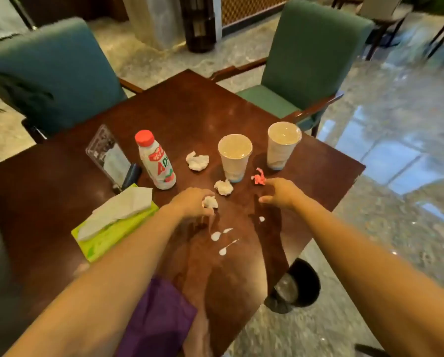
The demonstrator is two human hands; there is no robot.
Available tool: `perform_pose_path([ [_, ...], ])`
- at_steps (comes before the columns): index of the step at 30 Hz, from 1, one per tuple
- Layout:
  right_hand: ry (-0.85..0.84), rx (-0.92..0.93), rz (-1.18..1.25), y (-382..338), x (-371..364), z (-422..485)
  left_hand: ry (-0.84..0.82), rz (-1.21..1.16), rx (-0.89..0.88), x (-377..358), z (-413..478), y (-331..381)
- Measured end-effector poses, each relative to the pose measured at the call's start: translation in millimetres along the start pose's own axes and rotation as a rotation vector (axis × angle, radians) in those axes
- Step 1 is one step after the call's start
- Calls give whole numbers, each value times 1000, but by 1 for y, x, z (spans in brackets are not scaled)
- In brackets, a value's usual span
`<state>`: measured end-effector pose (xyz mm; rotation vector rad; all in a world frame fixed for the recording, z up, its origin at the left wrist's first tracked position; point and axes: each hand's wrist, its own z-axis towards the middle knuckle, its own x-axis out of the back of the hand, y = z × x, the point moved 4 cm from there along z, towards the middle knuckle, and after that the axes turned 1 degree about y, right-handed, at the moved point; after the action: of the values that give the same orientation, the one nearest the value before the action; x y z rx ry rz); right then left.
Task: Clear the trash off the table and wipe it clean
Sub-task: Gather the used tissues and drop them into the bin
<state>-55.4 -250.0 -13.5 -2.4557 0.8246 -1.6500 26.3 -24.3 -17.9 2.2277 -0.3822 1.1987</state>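
— Tissues (117,215) sit near left, ready for wiping. Why is the left hand (192,203) curled?
— It pinches a crumpled wad (210,202); the right hand (280,191), fingers spread, touches the red wrapper (258,177). Spilled drops (219,237) lie nearer; bin (296,286) waits near right.

Dark brown table (190,112), red-capped white bottle (156,161), lime-green tissue pack (112,235), purple cloth (159,318), teal chairs (316,55).

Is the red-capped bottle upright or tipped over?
Upright. The bottle stands on its base on the table, red cap on top, between the clear stand and the crumpled tissues.
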Motion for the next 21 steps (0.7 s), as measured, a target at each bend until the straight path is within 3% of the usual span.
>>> perform_pose_path([
  [13, 269, 58, -70, -14, -43, 53, 256, -186, -68, -31, 29, -19],
  [21, 420, 61, 126, -7, -44, 48, 269, -253, -35, -24, 31, -19],
])
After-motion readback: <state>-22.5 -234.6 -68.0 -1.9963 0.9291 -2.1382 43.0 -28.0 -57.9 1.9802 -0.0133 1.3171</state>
